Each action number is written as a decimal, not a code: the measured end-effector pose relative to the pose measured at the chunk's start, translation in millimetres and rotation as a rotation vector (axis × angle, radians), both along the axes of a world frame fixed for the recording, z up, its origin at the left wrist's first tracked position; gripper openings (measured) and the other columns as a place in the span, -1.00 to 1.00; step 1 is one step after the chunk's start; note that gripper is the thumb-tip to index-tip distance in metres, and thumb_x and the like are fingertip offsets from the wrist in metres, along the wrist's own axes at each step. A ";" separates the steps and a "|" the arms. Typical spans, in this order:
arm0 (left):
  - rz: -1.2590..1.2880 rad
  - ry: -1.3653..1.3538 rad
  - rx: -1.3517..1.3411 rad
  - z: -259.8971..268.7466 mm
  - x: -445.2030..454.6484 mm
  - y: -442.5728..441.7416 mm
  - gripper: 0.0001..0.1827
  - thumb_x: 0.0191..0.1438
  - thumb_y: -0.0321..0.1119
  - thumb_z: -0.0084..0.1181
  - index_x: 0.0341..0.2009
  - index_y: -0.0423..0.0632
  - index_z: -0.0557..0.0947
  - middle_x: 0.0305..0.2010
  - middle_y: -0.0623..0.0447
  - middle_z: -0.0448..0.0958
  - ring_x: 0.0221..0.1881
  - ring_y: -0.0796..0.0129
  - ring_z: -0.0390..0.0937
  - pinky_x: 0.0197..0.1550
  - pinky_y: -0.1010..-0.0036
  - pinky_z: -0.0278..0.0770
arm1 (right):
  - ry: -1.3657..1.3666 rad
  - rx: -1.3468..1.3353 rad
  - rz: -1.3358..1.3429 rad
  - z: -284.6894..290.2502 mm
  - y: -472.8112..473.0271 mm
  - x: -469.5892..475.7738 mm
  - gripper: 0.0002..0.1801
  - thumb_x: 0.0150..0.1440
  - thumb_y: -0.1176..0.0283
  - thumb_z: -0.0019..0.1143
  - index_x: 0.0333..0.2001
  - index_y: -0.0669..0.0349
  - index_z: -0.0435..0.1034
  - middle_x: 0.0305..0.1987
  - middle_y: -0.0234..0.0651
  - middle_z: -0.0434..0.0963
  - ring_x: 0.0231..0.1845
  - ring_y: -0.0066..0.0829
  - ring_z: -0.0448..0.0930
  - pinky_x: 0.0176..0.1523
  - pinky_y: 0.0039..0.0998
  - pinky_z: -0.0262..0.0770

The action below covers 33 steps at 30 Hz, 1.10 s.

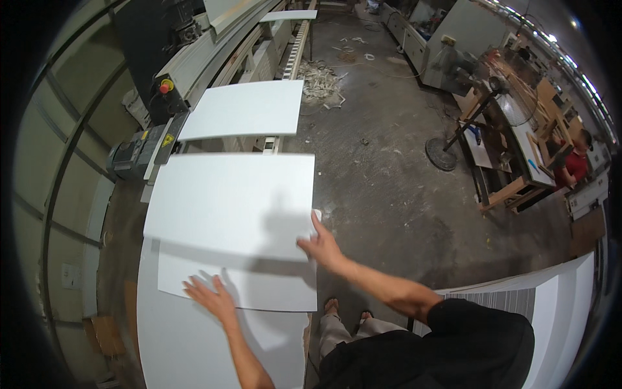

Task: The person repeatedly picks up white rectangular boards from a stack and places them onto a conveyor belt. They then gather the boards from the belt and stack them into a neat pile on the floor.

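Note:
A white rectangular panel (228, 204) lies before me at the infeed end of a long machine. Its near edge overlaps a second white panel (194, 272) and casts a shadow on it. My right hand (324, 247) is at the upper panel's right edge, thumb over the corner area and a finger pointing along the edge. Whether other fingers reach underneath is hidden. Over the near edge of the second panel, my left hand (211, 297) is spread, holding nothing. Both panels rest above a larger pale board (189, 340). Farther along the machine lies another white panel (248, 109).
A red emergency-stop button (166, 86) and a motor (133, 151) sit on the machine's left. Trimmed strips (320, 85) heap on the floor beside it. To the right stand a pedestal fan (444, 150) and a workbench (525, 150), with a person (577, 163) behind.

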<state>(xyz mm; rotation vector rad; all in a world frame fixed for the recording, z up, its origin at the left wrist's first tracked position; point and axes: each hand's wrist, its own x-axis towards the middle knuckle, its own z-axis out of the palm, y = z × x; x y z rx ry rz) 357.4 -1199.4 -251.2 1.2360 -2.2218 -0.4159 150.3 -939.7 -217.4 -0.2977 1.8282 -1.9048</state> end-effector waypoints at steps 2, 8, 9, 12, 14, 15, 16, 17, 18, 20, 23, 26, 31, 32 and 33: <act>0.060 -0.170 -0.041 6.2 -1.2 -36.3 -0.13 0.27 0.15 -0.01 0.43 -0.21 0.14 0.54 -0.35 -0.14 0.54 -0.24 -0.23 0.50 -0.07 -0.24 | -0.090 0.009 -0.062 -1.4 24.4 43.6 0.01 0.19 0.52 0.21 0.53 0.13 -0.28 -0.33 -0.37 0.59 -0.37 -0.72 0.49 -0.29 -0.62 0.45; 0.086 -0.596 0.073 -15.4 5.2 -45.3 -0.14 0.27 0.19 -0.06 0.43 -0.19 0.16 0.52 -0.34 -0.06 0.55 -0.19 -0.22 0.46 -0.19 -0.28 | 0.350 0.625 0.266 -9.5 95.3 72.2 -0.26 0.07 0.19 0.31 0.28 0.23 0.29 -0.23 0.15 0.59 -0.14 0.11 0.63 -0.05 -0.10 0.56; 0.088 -0.559 0.029 -21.5 8.3 -44.1 -0.14 0.26 0.21 -0.06 0.42 -0.19 0.18 0.51 -0.34 -0.03 0.55 -0.15 -0.19 0.46 -0.19 -0.26 | 0.483 0.602 0.290 -14.3 96.7 57.3 -0.43 0.08 0.17 0.29 0.07 0.34 0.46 -0.28 0.12 0.61 -0.18 0.08 0.64 -0.08 -0.10 0.57; 0.066 -0.475 -0.071 -36.7 13.3 -45.7 -0.12 0.25 0.26 -0.10 0.42 -0.17 0.20 0.51 -0.33 -0.02 0.53 -0.19 -0.14 0.47 -0.19 -0.21 | 0.318 0.418 -0.019 -27.5 72.0 -12.5 -0.43 0.16 0.26 0.22 0.12 0.48 0.40 -0.22 0.01 0.66 -0.29 -0.18 0.65 -0.12 -0.24 0.57; 0.087 -0.511 -0.095 -41.4 14.0 -49.3 -0.11 0.24 0.29 -0.12 0.42 -0.15 0.21 0.50 -0.36 0.00 0.53 -0.23 -0.13 0.46 -0.19 -0.19 | 0.315 0.253 -0.166 -26.0 23.6 -82.1 -0.14 0.20 0.15 0.24 0.36 0.51 0.09 0.20 0.12 0.45 0.02 -0.25 0.56 0.06 -0.27 0.54; 0.088 -0.541 -0.095 -41.7 14.0 -49.9 -0.10 0.24 0.30 -0.12 0.42 -0.16 0.20 0.50 -0.38 0.00 0.52 -0.25 -0.14 0.46 -0.20 -0.20 | 0.311 0.250 -0.232 -22.7 -1.2 -108.4 -0.04 0.20 0.11 0.25 0.42 0.48 -0.04 0.20 0.11 0.40 0.07 -0.25 0.52 0.07 -0.27 0.55; 0.081 -0.555 -0.063 -42.1 13.5 -50.1 -0.09 0.24 0.31 -0.12 0.41 -0.17 0.21 0.49 -0.39 0.01 0.52 -0.28 -0.12 0.45 -0.23 -0.20 | 0.240 0.225 -0.212 -19.5 -21.1 -128.7 -0.03 0.19 0.13 0.27 0.43 0.47 -0.06 0.15 0.08 0.43 0.01 -0.28 0.54 0.02 -0.30 0.57; 0.094 -0.525 -0.095 -39.6 13.4 -47.8 -0.10 0.24 0.29 -0.11 0.41 -0.17 0.22 0.49 -0.37 0.01 0.52 -0.25 -0.11 0.46 -0.19 -0.20 | 0.131 0.192 -0.195 -9.2 -40.4 -150.0 -0.01 0.18 0.15 0.29 0.43 0.47 -0.08 0.09 0.04 0.46 -0.06 -0.31 0.55 -0.03 -0.33 0.58; 0.079 -0.481 -0.139 -37.8 14.1 -45.7 -0.10 0.23 0.29 -0.08 0.40 -0.18 0.23 0.48 -0.40 0.03 0.51 -0.28 -0.12 0.45 -0.21 -0.20 | 0.014 0.174 -0.196 -2.9 -60.0 -163.6 -0.02 0.17 0.19 0.30 0.44 0.45 -0.08 0.05 -0.01 0.47 -0.12 -0.38 0.54 -0.12 -0.39 0.56; 0.075 -0.443 -0.088 -30.4 14.8 -40.3 -0.09 0.21 0.28 -0.03 0.39 -0.21 0.24 0.47 -0.43 0.03 0.51 -0.31 -0.11 0.44 -0.23 -0.19 | -0.004 0.133 -0.130 0.9 -84.3 -171.1 -0.07 0.17 0.26 0.31 0.44 0.40 -0.04 -0.05 -0.17 0.50 -0.27 -0.52 0.50 -0.29 -0.49 0.48; 0.024 -0.428 0.008 -13.8 15.3 -44.5 -0.09 0.19 0.20 0.08 0.37 -0.26 0.23 0.46 -0.48 0.01 0.48 -0.39 -0.11 0.43 -0.22 -0.17 | 0.072 -0.060 -0.035 1.9 -86.3 -151.4 -0.28 0.19 0.38 0.27 0.35 0.34 0.16 -0.14 -0.45 0.52 -0.32 -0.63 0.46 -0.37 -0.54 0.35; 0.009 -0.034 -0.018 3.9 12.3 -72.3 -0.07 0.16 0.15 0.16 0.36 -0.32 0.21 0.46 -0.50 -0.01 0.48 -0.43 -0.13 0.45 -0.19 -0.20 | 0.011 -0.081 0.045 3.8 -45.3 -103.0 -0.36 0.30 0.57 0.03 0.41 0.29 0.06 0.19 -0.26 0.44 0.12 -0.49 0.49 0.17 -0.42 0.44; 0.068 -0.120 -0.082 21.8 0.4 -155.9 0.05 0.18 0.32 0.00 0.37 -0.40 0.14 0.50 -0.46 -0.11 0.53 -0.34 -0.31 0.47 -0.17 -0.39 | 0.205 0.119 0.016 2.8 30.1 9.4 -0.23 0.28 0.49 0.13 0.46 0.33 -0.05 0.11 -0.19 0.49 -0.05 -0.42 0.52 0.00 -0.43 0.47; 0.086 -0.198 -0.051 22.0 0.0 -169.7 0.14 0.12 0.44 -0.04 0.37 -0.40 0.14 0.50 -0.43 -0.11 0.54 -0.31 -0.34 0.47 -0.15 -0.44 | 0.176 0.243 0.022 -1.2 43.5 27.9 -0.26 0.26 0.42 0.18 0.42 0.36 0.05 -0.05 -0.27 0.51 -0.19 -0.44 0.50 -0.13 -0.41 0.46; 0.115 -0.291 0.022 20.8 2.4 -180.0 0.16 0.08 0.47 -0.02 0.35 -0.40 0.16 0.47 -0.42 -0.04 0.52 -0.29 -0.26 0.47 -0.14 -0.38 | 0.177 0.360 0.057 -5.9 57.8 40.2 -0.29 0.24 0.36 0.24 0.37 0.38 0.15 -0.21 -0.34 0.53 -0.34 -0.46 0.47 -0.27 -0.39 0.44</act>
